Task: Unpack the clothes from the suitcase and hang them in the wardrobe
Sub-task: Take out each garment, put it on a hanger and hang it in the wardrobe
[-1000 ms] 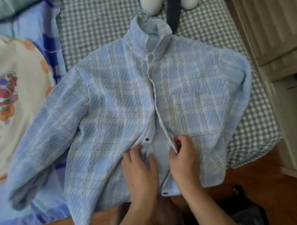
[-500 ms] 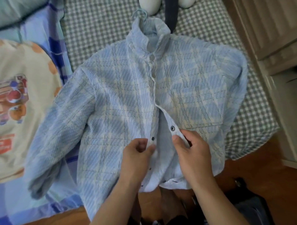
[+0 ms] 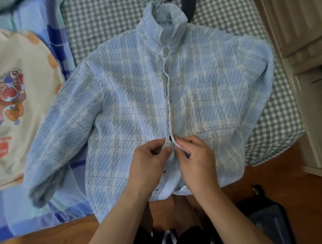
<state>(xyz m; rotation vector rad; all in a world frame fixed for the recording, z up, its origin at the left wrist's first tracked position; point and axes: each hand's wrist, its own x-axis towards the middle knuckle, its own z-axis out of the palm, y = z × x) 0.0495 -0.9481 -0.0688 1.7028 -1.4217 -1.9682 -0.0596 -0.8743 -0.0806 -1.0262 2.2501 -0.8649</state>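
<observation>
Lower right corner: dark suitcase (image 3: 271, 224) on the wooden floor (image 3: 278, 175), partly cut off. Left hand (image 3: 148, 163) and right hand (image 3: 195, 156) meet at the front placket of a light-blue plaid jacket (image 3: 130, 97), low on the garment; fingers of each hand curled, pinching opposite placket edges together near a dark snap. Jacket lies face up, sleeves spread, on a grey-and-white checked bedcover (image 3: 97, 22); hem hangs over the bed edge. Placket closed above the hands. Cream printed garment (image 3: 20, 97) lies left of the jacket on a blue plaid sheet (image 3: 57, 36). Hanger hook (image 3: 157, 2) shows at the collar, top edge.
</observation>
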